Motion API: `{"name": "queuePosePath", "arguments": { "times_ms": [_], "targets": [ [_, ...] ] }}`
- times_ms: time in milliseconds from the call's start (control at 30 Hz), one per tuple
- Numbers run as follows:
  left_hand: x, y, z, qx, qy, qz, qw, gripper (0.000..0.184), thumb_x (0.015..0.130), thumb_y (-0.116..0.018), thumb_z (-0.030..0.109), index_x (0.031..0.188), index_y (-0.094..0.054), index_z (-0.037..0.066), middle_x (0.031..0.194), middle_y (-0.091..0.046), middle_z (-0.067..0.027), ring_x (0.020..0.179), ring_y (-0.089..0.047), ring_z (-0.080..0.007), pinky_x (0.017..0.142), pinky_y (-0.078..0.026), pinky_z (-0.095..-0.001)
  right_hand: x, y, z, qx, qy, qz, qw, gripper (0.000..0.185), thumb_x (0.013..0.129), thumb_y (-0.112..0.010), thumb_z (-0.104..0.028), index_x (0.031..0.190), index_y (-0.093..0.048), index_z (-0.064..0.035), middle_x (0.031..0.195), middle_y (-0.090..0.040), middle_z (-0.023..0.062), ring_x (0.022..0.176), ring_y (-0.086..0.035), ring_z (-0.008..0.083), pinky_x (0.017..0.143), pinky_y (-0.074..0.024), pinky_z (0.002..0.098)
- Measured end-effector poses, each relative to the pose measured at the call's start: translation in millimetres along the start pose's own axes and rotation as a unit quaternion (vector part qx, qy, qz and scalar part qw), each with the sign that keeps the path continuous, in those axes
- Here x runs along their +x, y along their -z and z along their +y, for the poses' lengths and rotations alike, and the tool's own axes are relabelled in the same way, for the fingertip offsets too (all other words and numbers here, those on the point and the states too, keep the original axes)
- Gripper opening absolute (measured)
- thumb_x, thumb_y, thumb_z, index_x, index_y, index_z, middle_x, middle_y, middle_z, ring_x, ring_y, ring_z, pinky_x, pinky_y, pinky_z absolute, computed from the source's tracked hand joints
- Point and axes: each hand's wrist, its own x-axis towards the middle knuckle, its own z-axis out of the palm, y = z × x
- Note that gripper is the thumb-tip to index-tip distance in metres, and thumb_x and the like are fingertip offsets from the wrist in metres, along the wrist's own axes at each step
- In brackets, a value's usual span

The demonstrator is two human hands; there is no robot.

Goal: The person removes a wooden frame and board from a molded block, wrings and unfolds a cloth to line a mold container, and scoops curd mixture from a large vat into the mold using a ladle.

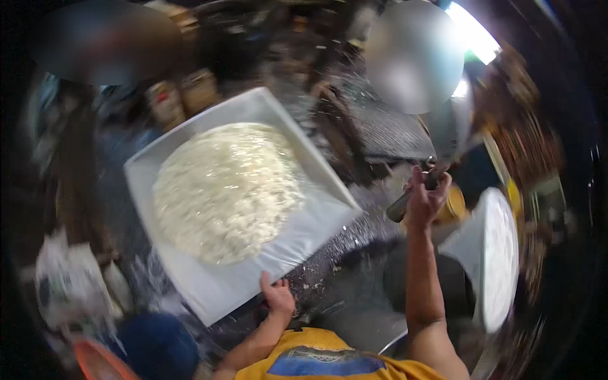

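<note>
A white square tray lies tilted across the view, with what looks like smooth sheeting on its surface. On it spreads a wide, round, pale, wet and lumpy mass. My left hand grips the tray's near edge, thumb on top; its other fingers are partly hidden. Out to the right, my right hand is closed round a dark-handled tool with a thick, rounded end. Blur hides the tool's far end, so its kind is unclear.
A large pale tub with white contents stands at the right. White plastic bags, a blue round container and an orange rim are at the lower left. Cartons stand behind the tray. A yellow round object is beside my right hand.
</note>
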Motion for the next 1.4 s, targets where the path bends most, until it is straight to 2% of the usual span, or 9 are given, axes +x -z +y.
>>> {"name": "queuePosePath", "arguments": {
  "times_ms": [133, 200, 300, 533, 700, 767, 867, 1067, 1400],
  "targets": [
    [-17.6, -10.9, 0.8, 0.113, -0.039, -0.008, 0.993, 0.069, 0.078, -0.059, 0.06, 0.131, -0.039, 0.02, 0.127, -0.044, -0.0043, 0.11, -0.043, -0.0195, 0.1, -0.025, -0.0422, -35.1, 192.1, -55.5, 0.207, -0.134, 0.128, 0.961, 0.023, 0.087, -0.065, -0.015, 0.097, -0.047, -0.0057, 0.075, -0.053, 0.0037, 0.062, -0.053, 0.0122, 0.054, -0.047, 0.031],
    [-27.8, -16.1, -9.4, 0.222, -0.041, -0.052, 0.973, 0.098, 0.077, -0.058, 0.063, 0.146, -0.012, 0.012, 0.147, -0.018, -0.0149, 0.135, -0.026, -0.029, 0.11, -0.013, -0.0457, -82.3, 288.7, -57.1, 0.148, -0.147, 0.2, 0.957, 0.02, 0.087, -0.063, -0.017, 0.094, -0.049, -0.0057, 0.071, -0.053, 0.0033, 0.058, -0.053, 0.0125, 0.051, -0.0474, 0.0311],
    [-34.3, -8.3, -55.7, 0.419, -0.045, -0.101, 0.901, 0.103, 0.077, -0.057, 0.063, 0.145, -0.01, 0.002, 0.148, -0.014, -0.0226, 0.138, -0.02, -0.0311, 0.11, -0.017, -0.0453, -185.7, 431.0, -28.1, 0.139, -0.28, 0.317, 0.895, 0.01, 0.089, -0.058, -0.013, 0.085, -0.052, -0.0061, 0.064, -0.05, 0.0017, 0.051, -0.05, 0.0117, 0.048, -0.0443, 0.0277],
    [-126.5, 17.9, -214.8, 0.723, -0.011, -0.429, 0.542, 0.05, 0.091, -0.055, 0.028, 0.129, -0.036, 0.001, 0.117, -0.048, -0.0149, 0.111, -0.051, -0.0258, 0.089, -0.042, -0.0371, -406.0, 562.8, 137.5, 0.356, -0.278, 0.591, 0.669, 0.023, 0.083, -0.06, -0.017, 0.065, -0.046, -0.0124, 0.054, -0.045, -0.0007, 0.047, -0.045, 0.0107, 0.045, -0.0414, 0.0279],
    [-179.1, 77.6, -338.5, 0.786, 0.0, -0.56, 0.261, 0.043, 0.093, -0.054, 0.022, 0.129, -0.039, 0.005, 0.113, -0.055, -0.0154, 0.101, -0.054, -0.0201, 0.087, -0.043, -0.0346, -460.7, 567.9, 283.4, 0.779, -0.026, 0.509, 0.365, 0.024, 0.088, -0.055, -0.017, 0.068, -0.043, -0.0136, 0.058, -0.043, -0.0046, 0.051, -0.044, 0.0085, 0.048, -0.042, 0.0242],
    [-191.8, 106.5, -369.8, 0.806, 0.024, -0.557, 0.201, 0.044, 0.095, -0.052, 0.022, 0.133, -0.036, 0.006, 0.12, -0.052, -0.0135, 0.103, -0.053, -0.019, 0.09, -0.041, -0.0354, -469.7, 548.0, 339.4, 0.9, 0.129, 0.376, 0.176, 0.023, 0.087, -0.058, -0.011, 0.067, -0.047, -0.0108, 0.062, -0.049, -0.002, 0.056, -0.05, 0.0101, 0.055, -0.0488, 0.0263],
    [-197.1, 131.9, -392.4, 0.846, 0.02, -0.502, 0.179, 0.048, 0.093, -0.053, 0.023, 0.131, -0.032, 0.002, 0.124, -0.047, -0.0135, 0.107, -0.049, -0.0229, 0.091, -0.041, -0.0373, -467.6, 506.2, 385.1, 0.864, 0.172, 0.472, 0.023, 0.017, 0.089, -0.054, -0.016, 0.075, -0.05, -0.0084, 0.064, -0.051, -0.0012, 0.058, -0.053, 0.0134, 0.057, -0.0502, 0.0299],
    [-217.1, 188.6, -425.0, 0.853, -0.248, -0.448, 0.102, 0.054, 0.088, -0.058, 0.024, 0.128, -0.03, 0.001, 0.12, -0.046, -0.018, 0.102, -0.049, -0.0265, 0.087, -0.045, -0.043, -555.3, 450.7, 431.2, 0.72, -0.11, 0.679, 0.092, 0.014, 0.089, -0.056, -0.019, 0.08, -0.053, -0.0082, 0.066, -0.051, 0.0001, 0.057, -0.052, 0.0141, 0.056, -0.0481, 0.03],
    [-195.7, 167.5, -421.9, 0.848, -0.318, -0.423, -0.021, 0.049, 0.086, -0.06, 0.027, 0.124, -0.042, 0.003, 0.12, -0.049, -0.0153, 0.098, -0.05, -0.0279, 0.085, -0.046, -0.0443, -693.6, 378.3, 408.9, 0.562, -0.334, 0.747, 0.123, 0.016, 0.088, -0.058, -0.024, 0.089, -0.057, -0.0077, 0.07, -0.052, 0.0022, 0.056, -0.049, 0.0151, 0.054, -0.0447, 0.0301]
  ]
}}
